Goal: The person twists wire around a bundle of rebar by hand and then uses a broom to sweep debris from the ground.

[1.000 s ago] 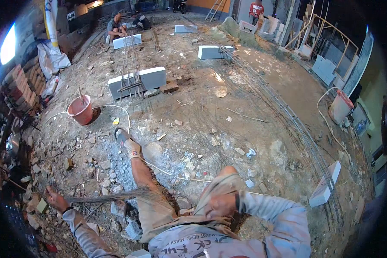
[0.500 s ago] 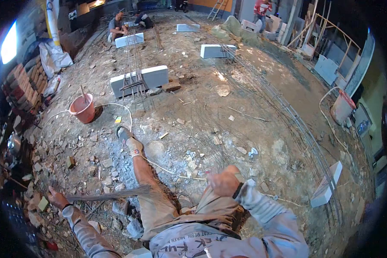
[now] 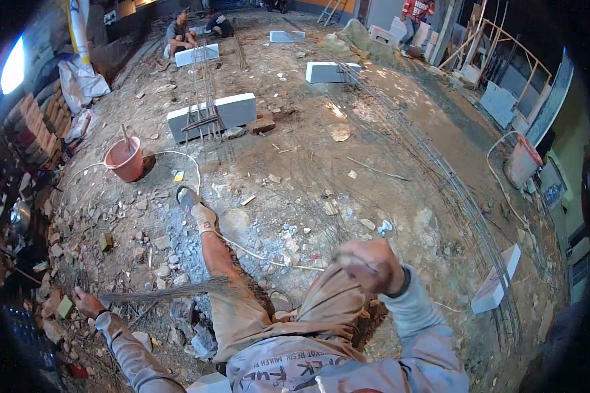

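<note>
At the lower left, my left hand (image 3: pixel 89 303) is closed around the end of a bundle of thin wires (image 3: pixel 167 293), whose other end lies over my thigh. My right hand (image 3: pixel 368 264) is raised above my right knee with its fingers curled together. Whatever those fingers may hold is blurred and too small to name. My legs are spread, with one foot (image 3: pixel 189 198) stretched forward on the rubble.
White blocks (image 3: pixel 242 112) support long steel rebar cages (image 3: pixel 432 157). Red buckets (image 3: pixel 124 164) (image 3: pixel 524 160) stand left and right, with a pale hose (image 3: pixel 242 249) between. A seated person (image 3: pixel 178 36) and a person in red (image 3: pixel 414 19) are farther back.
My right hand has moved right and slightly up, away from my knee. My left hand stays on the wires. The person in red at the back has shifted right.
</note>
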Available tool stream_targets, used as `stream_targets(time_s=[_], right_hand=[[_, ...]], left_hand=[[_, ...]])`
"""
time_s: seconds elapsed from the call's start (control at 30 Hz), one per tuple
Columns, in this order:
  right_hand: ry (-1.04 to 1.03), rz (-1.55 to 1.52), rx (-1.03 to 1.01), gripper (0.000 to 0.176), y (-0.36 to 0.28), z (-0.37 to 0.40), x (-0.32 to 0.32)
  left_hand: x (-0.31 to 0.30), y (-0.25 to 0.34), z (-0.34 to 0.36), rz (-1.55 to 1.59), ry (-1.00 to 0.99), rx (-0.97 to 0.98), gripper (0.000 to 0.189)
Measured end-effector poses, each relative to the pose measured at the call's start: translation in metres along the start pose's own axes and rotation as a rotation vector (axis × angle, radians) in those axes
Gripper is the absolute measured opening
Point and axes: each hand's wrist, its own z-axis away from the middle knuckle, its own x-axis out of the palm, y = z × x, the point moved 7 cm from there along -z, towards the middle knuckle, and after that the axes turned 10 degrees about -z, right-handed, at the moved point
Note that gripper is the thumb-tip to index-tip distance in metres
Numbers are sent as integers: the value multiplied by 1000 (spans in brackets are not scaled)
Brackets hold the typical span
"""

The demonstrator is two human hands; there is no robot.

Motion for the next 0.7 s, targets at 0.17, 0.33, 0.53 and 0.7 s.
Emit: stream_targets(time_s=[0.17, 0.33, 0.53, 0.7], right_hand=[[-110, 783, 130, 11, 89, 8, 14], [-743, 156, 260, 12, 85, 63, 94], [-645, -422, -10, 11, -28, 35, 53], [289, 453, 29, 13, 34, 19, -1]], left_hand=[[0, 8, -7, -10, 17, 143, 44], [44, -39, -54, -15, -166, 109, 43], [5, -17, -23, -190, -32, 206, 50], [9, -41, -44, -125, -36, 110, 51]])
